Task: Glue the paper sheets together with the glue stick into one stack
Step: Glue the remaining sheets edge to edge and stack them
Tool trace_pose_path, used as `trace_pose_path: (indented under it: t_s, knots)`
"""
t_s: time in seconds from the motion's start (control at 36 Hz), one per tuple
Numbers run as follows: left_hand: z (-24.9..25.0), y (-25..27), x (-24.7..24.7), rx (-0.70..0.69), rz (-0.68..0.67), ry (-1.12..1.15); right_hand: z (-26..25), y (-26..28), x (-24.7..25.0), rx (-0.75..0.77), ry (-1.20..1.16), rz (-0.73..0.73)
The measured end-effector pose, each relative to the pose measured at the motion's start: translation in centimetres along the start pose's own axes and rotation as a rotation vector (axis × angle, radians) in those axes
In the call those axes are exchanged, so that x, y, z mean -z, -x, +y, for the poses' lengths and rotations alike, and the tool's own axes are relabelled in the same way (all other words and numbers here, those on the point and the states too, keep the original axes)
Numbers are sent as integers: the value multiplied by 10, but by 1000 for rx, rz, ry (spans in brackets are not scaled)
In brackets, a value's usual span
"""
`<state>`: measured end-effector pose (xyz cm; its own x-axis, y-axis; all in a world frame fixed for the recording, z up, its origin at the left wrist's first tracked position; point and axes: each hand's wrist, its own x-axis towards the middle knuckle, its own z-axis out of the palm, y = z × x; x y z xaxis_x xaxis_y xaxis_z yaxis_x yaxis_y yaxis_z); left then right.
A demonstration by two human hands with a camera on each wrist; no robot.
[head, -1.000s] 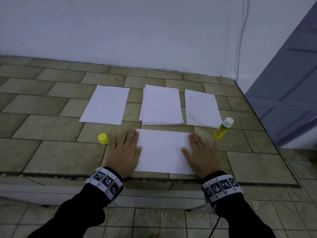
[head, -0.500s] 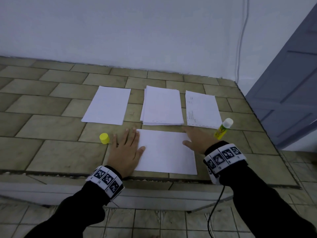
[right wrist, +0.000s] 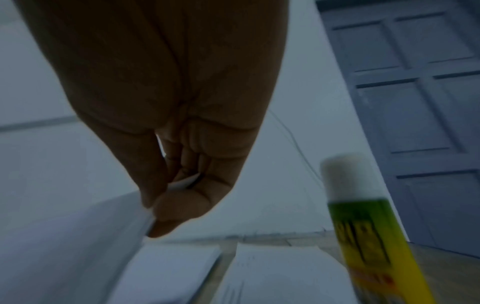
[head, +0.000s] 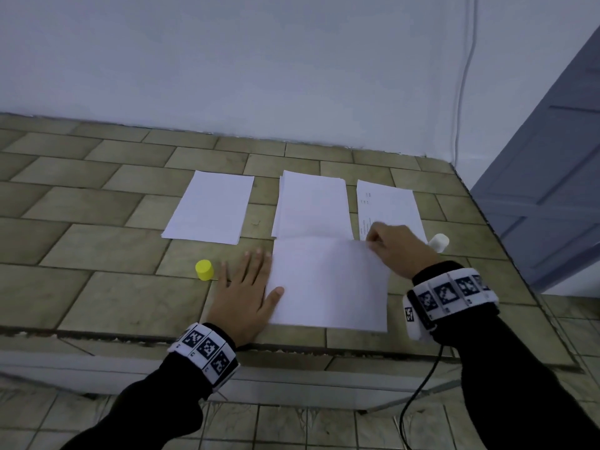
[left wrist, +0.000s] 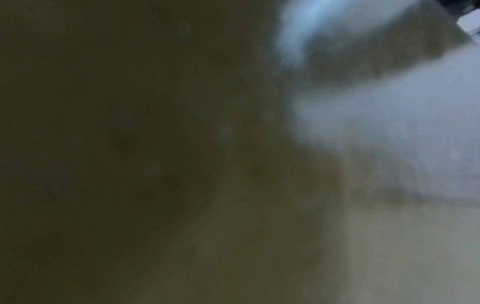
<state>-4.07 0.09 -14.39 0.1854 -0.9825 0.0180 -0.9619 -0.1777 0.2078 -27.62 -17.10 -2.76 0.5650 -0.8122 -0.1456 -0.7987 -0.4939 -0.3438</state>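
Note:
A white sheet (head: 328, 284) lies near the front edge of the tiled table (head: 97, 287). My left hand (head: 246, 287) rests flat and open on the sheet's left edge, thumb on the paper. My right hand (head: 373, 241) pinches the sheet's far right corner; in the right wrist view the thumb and fingers (right wrist: 153, 207) close on the paper edge (right wrist: 64, 246). The uncapped glue stick (head: 439, 242) lies just right of that hand, yellow and green (right wrist: 363, 226). Its yellow cap (head: 204, 269) stands left of my left hand. The left wrist view is dark and blurred.
Three lots of paper lie in a row behind the near sheet: a left pile (head: 209, 207), a thicker middle stack (head: 311, 206) and a printed sheet (head: 388, 206) on the right. A white wall stands behind the table, and a grey door (head: 552, 190) is at the right.
My right hand left its flat rest on the sheet's right edge, moved forward to the far right corner and pinched it. The left hand stayed flat in place.

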Motion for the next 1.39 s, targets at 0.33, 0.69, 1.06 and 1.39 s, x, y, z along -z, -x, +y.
trace_pose_path:
  t_s: [0.33,0.69,1.06,1.39]
  knots:
    - [2,2,3,0,26,40,-1,-43,19,-257,-750,276]
    - [2,3,7,5,0,30,-21,-76,-40,-269,-384,162]
    - [3,1,9,13,-35,11,-52,-74,-51,156,0,73]
    - [-7,2,22,-8,-41,305,-55,-66,-66,199,189,-18]
